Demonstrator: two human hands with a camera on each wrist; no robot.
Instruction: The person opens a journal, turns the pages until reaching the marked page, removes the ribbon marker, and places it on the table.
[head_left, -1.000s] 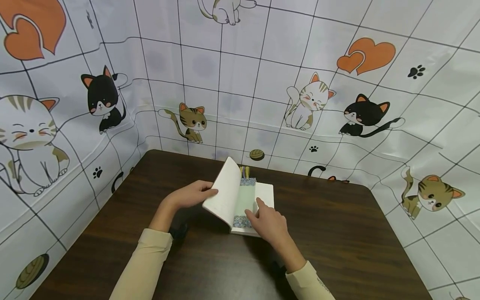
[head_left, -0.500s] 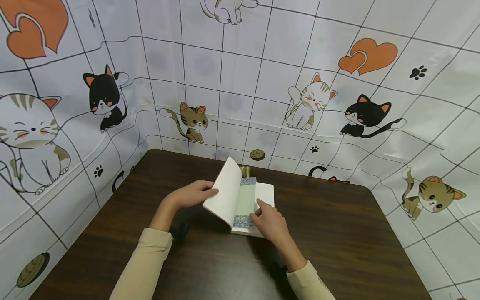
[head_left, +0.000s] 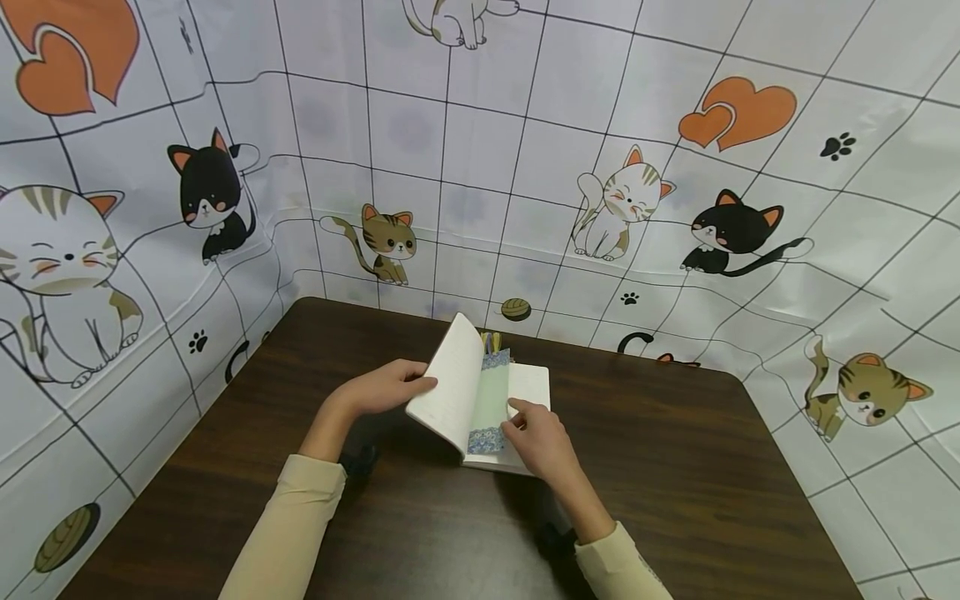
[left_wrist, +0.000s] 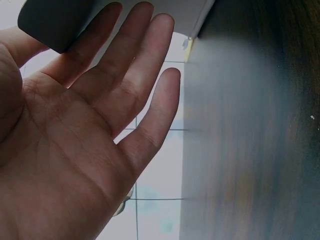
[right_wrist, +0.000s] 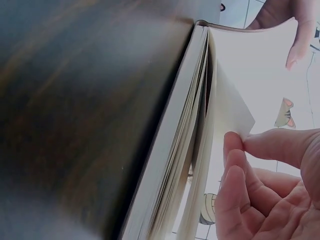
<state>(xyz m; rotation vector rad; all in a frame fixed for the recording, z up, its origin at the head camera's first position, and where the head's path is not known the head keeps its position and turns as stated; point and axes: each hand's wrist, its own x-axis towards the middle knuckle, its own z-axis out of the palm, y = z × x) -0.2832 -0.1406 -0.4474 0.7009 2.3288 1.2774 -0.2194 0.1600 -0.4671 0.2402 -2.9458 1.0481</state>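
The left hand (head_left: 382, 390), at the notebook's (head_left: 446, 387) 9 o'clock, holds its raised side between thumb and fingers. On the opposite page, by the fold, the bookmark (head_left: 491, 400) now tips up along its 3 o'clock edge, lying less flat than half a second ago, so it seems properly gripped; it is pale green, blue-patterned at both ends, with yellowish strands (head_left: 491, 342) at 12 o'clock. At 4 o'clock the right hand (head_left: 543, 437) pinches that edge.
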